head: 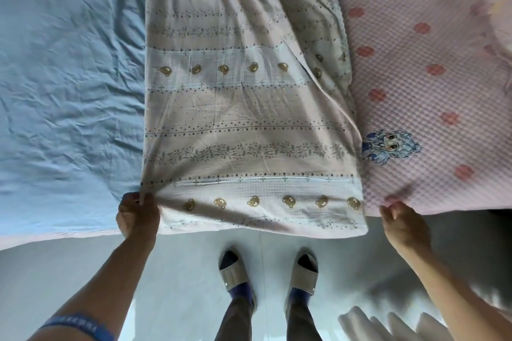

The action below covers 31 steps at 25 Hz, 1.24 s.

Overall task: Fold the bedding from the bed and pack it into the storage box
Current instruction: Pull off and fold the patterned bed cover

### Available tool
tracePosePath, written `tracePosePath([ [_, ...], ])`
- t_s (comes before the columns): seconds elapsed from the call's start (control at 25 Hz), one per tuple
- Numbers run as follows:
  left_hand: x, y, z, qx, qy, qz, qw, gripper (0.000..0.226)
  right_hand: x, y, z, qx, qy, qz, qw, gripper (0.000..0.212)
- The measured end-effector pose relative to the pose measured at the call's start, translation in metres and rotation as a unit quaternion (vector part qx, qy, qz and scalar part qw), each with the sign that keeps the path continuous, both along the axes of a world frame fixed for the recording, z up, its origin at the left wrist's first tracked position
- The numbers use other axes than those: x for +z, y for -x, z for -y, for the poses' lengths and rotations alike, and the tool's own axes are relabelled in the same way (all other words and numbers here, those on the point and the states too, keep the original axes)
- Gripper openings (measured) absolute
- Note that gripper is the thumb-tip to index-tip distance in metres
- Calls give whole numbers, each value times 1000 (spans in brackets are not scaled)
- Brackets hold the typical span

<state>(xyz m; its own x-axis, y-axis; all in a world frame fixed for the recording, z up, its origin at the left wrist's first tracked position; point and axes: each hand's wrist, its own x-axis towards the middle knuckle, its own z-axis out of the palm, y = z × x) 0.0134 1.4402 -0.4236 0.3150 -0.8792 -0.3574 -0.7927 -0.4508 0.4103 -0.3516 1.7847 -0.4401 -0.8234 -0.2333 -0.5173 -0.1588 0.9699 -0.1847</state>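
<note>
My left hand (137, 212) pinches the near corner of the bear-print sheet (243, 108), folded into a long strip down the bed (63, 77). My right hand (399, 220), fingers loosely curled, holds nothing beside the pink quilt (432, 77). The sheet looks light and limp, so I'd take hold of both near corners.

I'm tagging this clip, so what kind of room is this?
Most likely a bedroom: a blue sheet covers a bed, with a bear-print quilt and a pink padded blanket on it, above a pale floor.

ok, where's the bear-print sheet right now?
Head view, centre: the bear-print sheet lies on the bed between the blue sheet and pink quilt; the left hand pinches its near-left corner.
</note>
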Motion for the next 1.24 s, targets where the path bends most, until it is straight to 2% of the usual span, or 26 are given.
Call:
tracePosePath([
  [0.04, 1, 7, -2, 21, -6, -8, 1000, 27, 0, -8, 11, -18, 65, 9, 998, 29],
  [0.12, -2, 16, -11, 34, -39, -4, 999, 36, 6, -28, 36, -85, 191, 99, 973, 29],
  [0.16, -5, 18, -13, 19, -55, -3, 998, 37, 10, -34, 45, -105, 226, 127, 960, 28],
  [0.24, -7, 17, -12, -31, -73, 0, 997, 33, 6, -40, 43, -102, 248, 112, 957, 31],
  [0.36, -6, 8, -12, -58, -92, -9, 994, 25, -4, -55, 21, -138, 228, 33, 963, 43],
  [0.44, -8, 2, -22, -42, -102, 3, 994, 19, -14, -71, 20, -152, 218, 67, 962, 40],
  [0.52, -14, 5, -38, -51, -131, 25, 990, 24, -19, -79, 30, -161, 206, 81, 962, 37],
  [0.6, -21, 6, -52, -80, -185, 28, 979, 37, -19, -79, 40, -178, 193, 46, 964, 38],
  [0.72, -25, -7, -59, -94, -206, 25, 974, 43, -18, -79, 39, -125, 121, 22, 985, 36],
  [0.84, -21, -29, -59, -171, -192, 20, 966, 17, -24, -68, 33, -42, 49, 55, 996, 36],
  [0.96, -9, -52, -55, -135, -190, 12, 972, 4, -26, -58, 22, 10, -6, 51, 999, 31],
  [1.08, -3, -57, -50, -102, -163, 119, 974, 12, -16, -58, 15, 17, -95, 55, 994, 27],
  [1.12, 1, -49, -51, -76, -145, 126, 978, 15, -10, -59, 17, 6, -109, 51, 993, 28],
  [1.2, 12, -20, -56, -40, -89, 114, 989, 38, 2, -63, 33, -16, -93, -17, 995, 31],
  [1.24, 16, -5, -58, -77, -40, 113, 990, 56, 8, -65, 45, -4, -50, -71, 996, 26],
])
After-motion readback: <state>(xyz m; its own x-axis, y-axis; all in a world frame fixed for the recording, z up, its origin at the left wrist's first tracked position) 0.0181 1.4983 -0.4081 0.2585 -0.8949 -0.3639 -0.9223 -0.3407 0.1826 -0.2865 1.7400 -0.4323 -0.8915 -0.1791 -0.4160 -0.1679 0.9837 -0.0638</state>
